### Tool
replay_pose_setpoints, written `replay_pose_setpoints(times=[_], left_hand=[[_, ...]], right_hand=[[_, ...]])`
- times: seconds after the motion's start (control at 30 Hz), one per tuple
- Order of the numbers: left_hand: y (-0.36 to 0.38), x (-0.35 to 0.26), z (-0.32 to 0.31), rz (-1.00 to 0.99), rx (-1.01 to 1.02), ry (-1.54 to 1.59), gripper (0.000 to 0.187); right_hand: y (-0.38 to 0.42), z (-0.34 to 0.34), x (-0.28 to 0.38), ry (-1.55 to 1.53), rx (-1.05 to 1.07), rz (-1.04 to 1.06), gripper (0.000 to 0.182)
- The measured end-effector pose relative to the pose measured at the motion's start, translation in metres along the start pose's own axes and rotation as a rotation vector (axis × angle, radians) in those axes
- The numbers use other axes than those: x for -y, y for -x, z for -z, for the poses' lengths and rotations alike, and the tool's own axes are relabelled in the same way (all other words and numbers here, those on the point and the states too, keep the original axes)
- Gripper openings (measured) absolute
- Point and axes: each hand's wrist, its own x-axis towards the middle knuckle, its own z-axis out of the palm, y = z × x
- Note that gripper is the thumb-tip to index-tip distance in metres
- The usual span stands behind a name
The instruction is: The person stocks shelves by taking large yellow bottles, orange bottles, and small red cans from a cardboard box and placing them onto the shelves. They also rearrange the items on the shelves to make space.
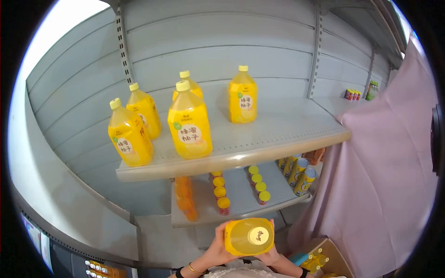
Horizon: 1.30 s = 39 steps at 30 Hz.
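Observation:
Between my two hands is a large yellow juice bottle, seen from above with its pale cap toward me. My left hand wraps the bottle's left side, and a gold bangle shows at that wrist. On the other side my right hand grips it, partly hidden behind the bottle. Ahead, the upper shelf carries several matching bottles. One bottle stands near its front edge, another bottle at the left end, and a lone bottle farther back to the right.
Below, a lower shelf holds rows of yellow-lidded jars, green-lidded jars, orange bottles and cans. A pink cloth hangs at right. Near the floor, a cardboard box contains more yellow bottles.

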Motion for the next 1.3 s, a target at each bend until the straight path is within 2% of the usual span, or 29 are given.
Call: replay_pose_setpoints(times=[0.07,0.13,0.2,0.27,0.3,0.4,0.47,0.53,0.57,0.6,0.67,0.7,0.77,0.8,0.83,0.87,0.9,0.93,0.97,1.0,1.07,1.1,1.17,1.3], left_hand=[[-0.008,0.006,0.015,0.02,0.007,0.004,0.097],[-0.02,0.013,0.027,0.034,0.027,0.011,0.097],[-0.039,0.016,0.036,-0.132,-0.027,-0.005,0.097],[-0.051,0.022,0.041,-0.123,-0.004,0.019,0.096],[-0.057,0.026,0.043,-0.113,0.007,0.043,0.096],[-0.076,0.028,0.047,-0.168,0.051,-0.05,0.098],[-0.086,0.029,0.048,-0.185,0.059,-0.077,0.1],[-0.096,0.029,0.049,-0.192,0.062,-0.112,0.102],[-0.105,0.024,0.051,-0.251,0.031,-0.16,0.103],[-0.116,0.018,0.054,-0.312,-0.004,-0.211,0.104],[-0.138,0.004,0.061,-0.292,0.009,-0.255,0.106],[-0.15,-0.001,0.064,-0.236,0.054,-0.195,0.107],[-0.178,-0.007,0.071,-0.181,0.085,-0.139,0.108],[-0.191,-0.009,0.074,-0.279,0.058,-0.233,0.11],[-0.202,-0.012,0.077,-0.376,0.033,-0.328,0.112],[-0.211,-0.018,0.078,-0.364,0.031,-0.332,0.112],[-0.218,-0.027,0.079,-0.318,-0.023,-0.372,0.113],[-0.222,-0.035,0.078,-0.271,-0.076,-0.41,0.115],[-0.227,-0.039,0.078,-0.211,-0.112,-0.363,0.114],[-0.231,-0.038,0.078,-0.213,-0.118,-0.368,0.114],[-0.24,-0.032,0.079,-0.126,-0.153,-0.222,0.111],[-0.243,-0.031,0.079,-0.127,-0.157,-0.225,0.111],[-0.247,-0.028,0.08,0.018,-0.152,-0.186,0.109],[-0.252,-0.014,0.081,-0.009,-0.181,-0.271,0.107]], right_hand=[[-0.013,0.007,-0.004,0.248,0.178,-0.093,0.111],[-0.036,0.005,-0.004,0.281,0.158,-0.026,0.111],[-0.054,0.003,-0.002,0.31,0.126,0.04,0.111],[-0.059,0.001,-0.005,0.215,0.065,0.062,0.105],[-0.054,0.001,-0.014,0.067,-0.028,-0.052,0.098],[-0.066,0.001,-0.011,0.145,-0.159,0.002,0.096],[-0.083,0.005,0.004,0.077,-0.2,-0.019,0.089],[-0.095,0.01,0.01,-0.047,-0.293,-0.18,0.067],[-0.114,0.009,0.023,0.132,-0.28,-0.077,0.062],[-0.131,0.017,0.027,0.127,-0.28,-0.089,0.062],[-0.149,0.033,0.028,0.086,-0.227,0.054,0.057],[-0.155,0.041,0.029,0.081,-0.221,0.037,0.057],[-0.166,0.06,0.029,0.031,-0.394,-0.037,0.055],[-0.168,0.074,0.021,0.025,-0.386,-0.041,0.055],[-0.169,0.089,0.009,0.482,-0.269,0.079,0.049],[-0.171,0.098,0.002,0.931,-0.137,0.2,0.043],[-0.191,0.078,0.036,0.367,-0.247,0.115,0.036],[-0.207,0.086,0.036,0.255,-0.195,0.102,0.039],[-0.215,0.091,0.031,0.152,-0.206,0.019,0.052],[-0.226,0.094,0.032,0.15,-0.201,0.024,0.052],[-0.25,0.096,0.038,0.169,-0.14,-0.004,0.072],[-0.259,0.098,0.039,0.168,-0.136,-0.001,0.072],[-0.272,0.102,0.039,0.184,-0.043,-0.066,0.084],[-0.284,0.109,0.033,0.2,0.017,-0.112,0.088]])
